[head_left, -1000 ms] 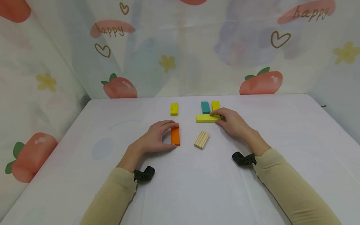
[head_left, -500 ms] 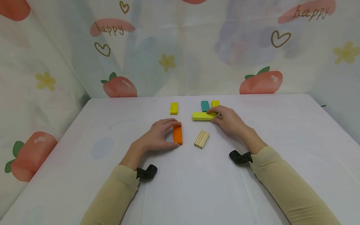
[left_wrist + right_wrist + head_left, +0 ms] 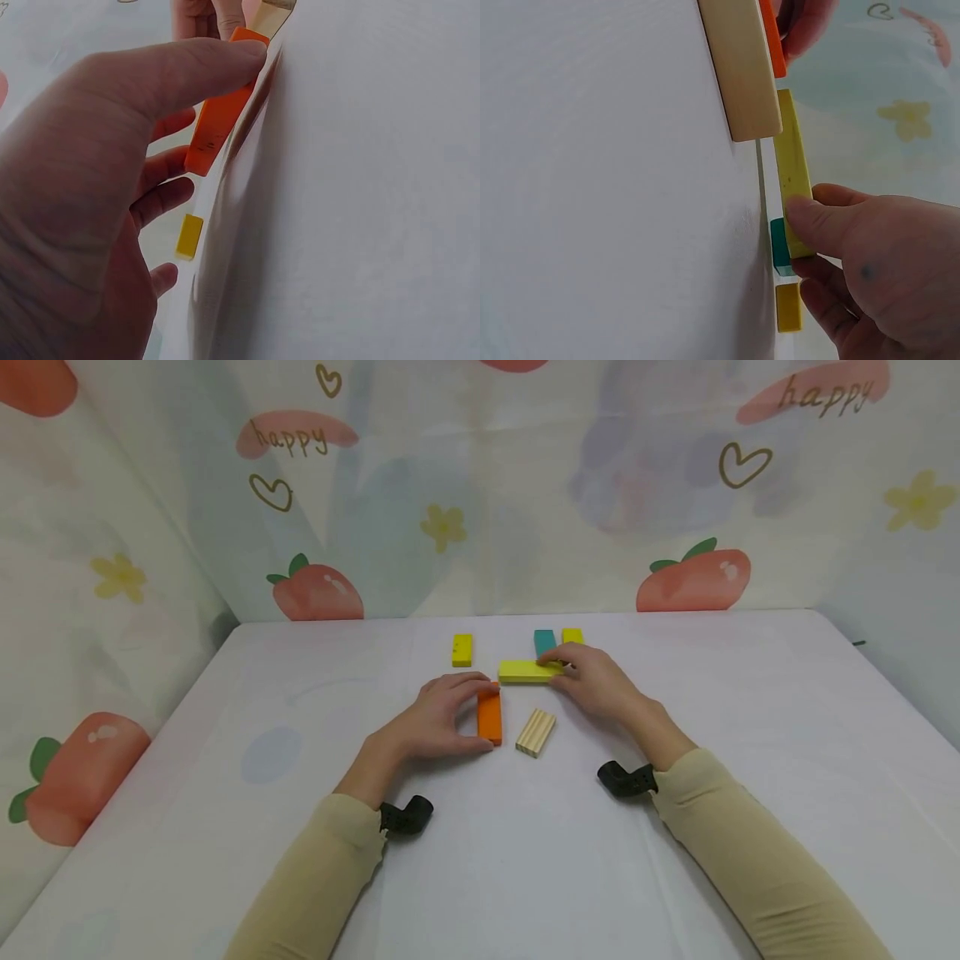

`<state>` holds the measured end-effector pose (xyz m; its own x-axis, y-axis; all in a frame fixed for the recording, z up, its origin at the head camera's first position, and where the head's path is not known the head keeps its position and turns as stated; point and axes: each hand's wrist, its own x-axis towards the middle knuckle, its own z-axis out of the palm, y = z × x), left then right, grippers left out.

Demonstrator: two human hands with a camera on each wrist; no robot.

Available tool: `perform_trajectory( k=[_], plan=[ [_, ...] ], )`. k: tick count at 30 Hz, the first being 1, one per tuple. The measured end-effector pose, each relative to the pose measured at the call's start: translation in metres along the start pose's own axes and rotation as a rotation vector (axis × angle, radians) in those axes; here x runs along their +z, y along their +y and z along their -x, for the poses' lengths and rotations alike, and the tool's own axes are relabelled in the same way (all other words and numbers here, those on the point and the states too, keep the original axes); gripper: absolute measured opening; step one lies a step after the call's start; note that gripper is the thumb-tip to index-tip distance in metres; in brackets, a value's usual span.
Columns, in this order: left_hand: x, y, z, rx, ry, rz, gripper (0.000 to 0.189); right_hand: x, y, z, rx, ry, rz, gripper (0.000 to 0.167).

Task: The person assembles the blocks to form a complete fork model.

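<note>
My left hand (image 3: 442,714) grips an orange wooden block (image 3: 490,720) by its near and far ends, thumb at the near end. In the left wrist view the thumb lies across that orange block (image 3: 217,124). My right hand (image 3: 600,683) pinches the right end of a long yellow block (image 3: 521,672), which lies crosswise. The yellow block's left end is right by the far end of the orange one. In the right wrist view thumb and fingers hold the yellow block (image 3: 793,165) at one end. Between the hands lies a plain grooved wooden piece (image 3: 536,732), set at a slant.
Behind the right hand stand a teal block (image 3: 545,642) and another yellow block (image 3: 572,635), both partly covered. Farther left at the back is a yellow block (image 3: 462,650) with dark marks. A white cloth (image 3: 495,860) covers the table, and a printed curtain (image 3: 525,560) rises behind.
The left hand has slid the orange block to the right. The right hand has brought the long yellow block leftward, so the two blocks now nearly meet. The other blocks stay put.
</note>
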<state>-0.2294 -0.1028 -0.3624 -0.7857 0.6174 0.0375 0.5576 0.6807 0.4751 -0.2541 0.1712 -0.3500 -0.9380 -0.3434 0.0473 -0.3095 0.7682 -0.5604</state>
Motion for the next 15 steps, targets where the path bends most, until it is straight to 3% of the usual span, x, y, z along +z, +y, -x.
perform_trajectory(
  k=[15],
  plan=[
    [0.0055,0.0088,-0.0076,0.014,-0.016,0.002,0.071,0.0068,-0.0082,-0.0099,-0.044,-0.001,0.016,0.035]
  ],
)
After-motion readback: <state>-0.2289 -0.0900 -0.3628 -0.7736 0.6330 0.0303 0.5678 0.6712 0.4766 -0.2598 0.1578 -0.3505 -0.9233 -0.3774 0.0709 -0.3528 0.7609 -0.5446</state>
